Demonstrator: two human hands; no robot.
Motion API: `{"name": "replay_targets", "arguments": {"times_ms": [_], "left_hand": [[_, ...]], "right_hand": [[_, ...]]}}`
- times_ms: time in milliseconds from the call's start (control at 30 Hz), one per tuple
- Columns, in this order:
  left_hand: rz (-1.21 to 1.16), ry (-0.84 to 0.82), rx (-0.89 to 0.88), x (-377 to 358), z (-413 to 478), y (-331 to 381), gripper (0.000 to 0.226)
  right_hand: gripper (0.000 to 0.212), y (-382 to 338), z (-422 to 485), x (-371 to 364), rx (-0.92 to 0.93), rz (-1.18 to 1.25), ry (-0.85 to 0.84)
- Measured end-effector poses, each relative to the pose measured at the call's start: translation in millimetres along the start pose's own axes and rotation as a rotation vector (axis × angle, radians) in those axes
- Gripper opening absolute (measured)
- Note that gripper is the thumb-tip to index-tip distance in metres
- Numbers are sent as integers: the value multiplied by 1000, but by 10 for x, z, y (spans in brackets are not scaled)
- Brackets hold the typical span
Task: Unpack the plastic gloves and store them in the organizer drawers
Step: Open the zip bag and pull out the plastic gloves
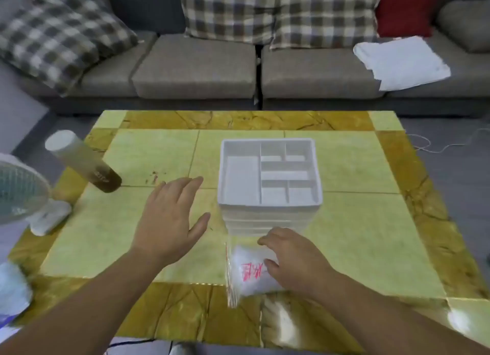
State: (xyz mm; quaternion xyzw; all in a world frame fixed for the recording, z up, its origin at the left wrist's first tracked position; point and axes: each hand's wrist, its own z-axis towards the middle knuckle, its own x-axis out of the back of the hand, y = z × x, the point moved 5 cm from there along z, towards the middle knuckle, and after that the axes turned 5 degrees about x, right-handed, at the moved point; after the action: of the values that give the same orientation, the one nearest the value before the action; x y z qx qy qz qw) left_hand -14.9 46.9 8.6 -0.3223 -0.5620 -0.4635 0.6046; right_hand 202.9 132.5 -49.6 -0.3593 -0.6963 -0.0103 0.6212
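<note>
A white organizer with stacked drawers stands mid-table; its top tray is split into several compartments, all bare. In front of it lies a clear packet of plastic gloves with red print. My right hand grips the packet's right side, thumb on top and fingers curled over its far edge. My left hand hovers flat with fingers spread, to the left of the organizer and holding nothing.
The yellow-and-gold tiled table carries a brown bottle with a white cap at the left. A small fan stands at the left edge. Behind is a sofa with checked cushions and a white cloth.
</note>
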Motion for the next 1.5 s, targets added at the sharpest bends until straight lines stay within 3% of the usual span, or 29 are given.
{"name": "replay_targets", "arguments": {"times_ms": [167,267,333,467,600,733,900,1033,1100,1200,1267,1367,1433,1500], "left_hand": [[40,55,19,-1059,-233,-354,62],[96,115,15,-1463,-342,-478,58],[124,135,20,-1609,-384,-533,57],[181,224,-24,-1609,-587,-577,57],[146,261,29,-1318,-877,-646,56],[131,349,110,-1087,-991,-708,44],[-223,378,239,-1012,-1076,-392,18],[-653,53,122,-1202,-1048,264,47],[-890,-91,133,-1287,-1051,510,50],[-1005,-38,175,-1397,-970,579,19],[-1064,37,198,-1424,-894,531,11],[-1156,77,212,-1382,-771,534,9],[-1276,23,198,-1339,-704,586,6],[-1349,-25,180,-1319,-657,619,20]], "right_hand": [[55,219,333,-896,105,-78,3],[61,232,393,-1075,140,-116,126],[76,263,423,-1095,126,-129,148],[108,271,250,-1147,104,-280,78],[104,206,-8,-1160,18,-317,191],[104,101,-265,-1073,-16,-124,375],[114,120,-453,-1044,-3,122,560],[120,209,-449,-1187,-3,165,602],[125,255,-441,-1216,-29,213,627],[131,288,-411,-1138,-55,300,595],[118,324,-383,-1046,-41,384,531],[68,535,-414,-812,-76,579,641],[70,677,-433,-681,-75,691,742],[70,677,-393,-641,11,765,724]]}}
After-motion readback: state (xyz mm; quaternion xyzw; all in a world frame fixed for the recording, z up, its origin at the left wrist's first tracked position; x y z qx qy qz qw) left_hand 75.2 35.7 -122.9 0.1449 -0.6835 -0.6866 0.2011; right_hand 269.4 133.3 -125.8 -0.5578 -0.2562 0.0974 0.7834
